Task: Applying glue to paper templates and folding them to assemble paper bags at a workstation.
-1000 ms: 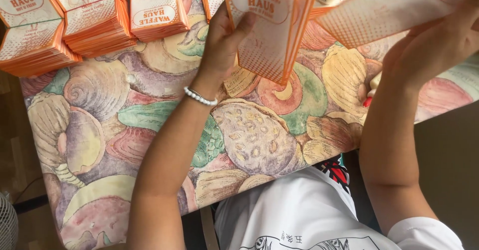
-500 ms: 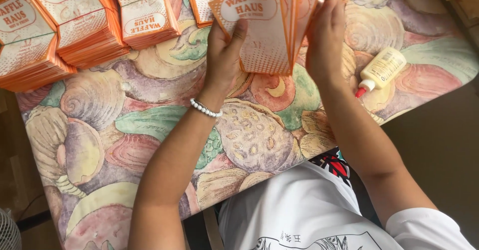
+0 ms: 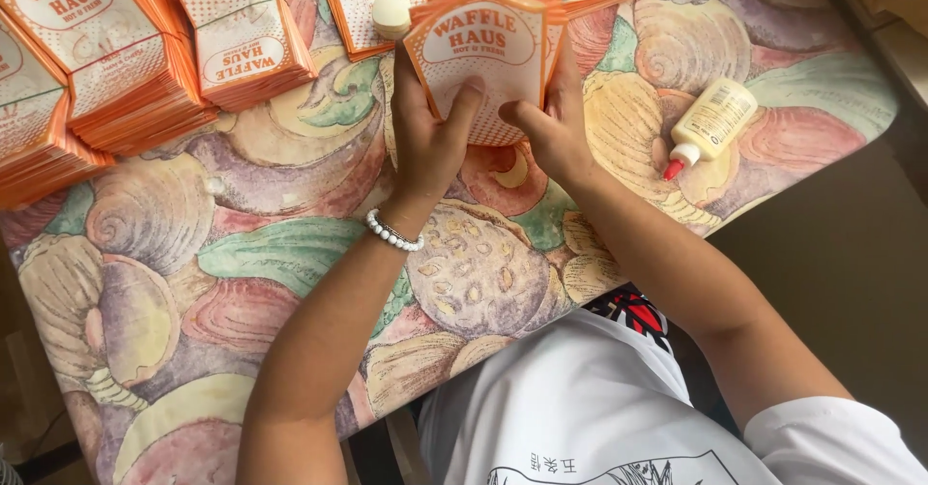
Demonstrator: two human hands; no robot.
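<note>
Both my hands hold one orange-and-white paper sleeve (image 3: 483,59) above the table, its printed face toward me. My left hand (image 3: 425,137) grips its left edge, thumb pressed on the front; a white bead bracelet sits on that wrist. My right hand (image 3: 551,127) grips the right edge, thumb on the lower front. A small cream round cap (image 3: 391,13) lies just left of the sleeve's top.
Stacks of the same orange sleeves (image 3: 106,69) line the far left and back of the table. A glue bottle with a red tip (image 3: 710,127) lies on the right. The tablecloth (image 3: 222,282) shows shells and leaves. Dark floor lies beyond the table's right edge.
The sleeve has come down and closer to me, now held flat-on by both thumbs. My right hand came in from the right a second ago and now grips the sleeve's edge.
</note>
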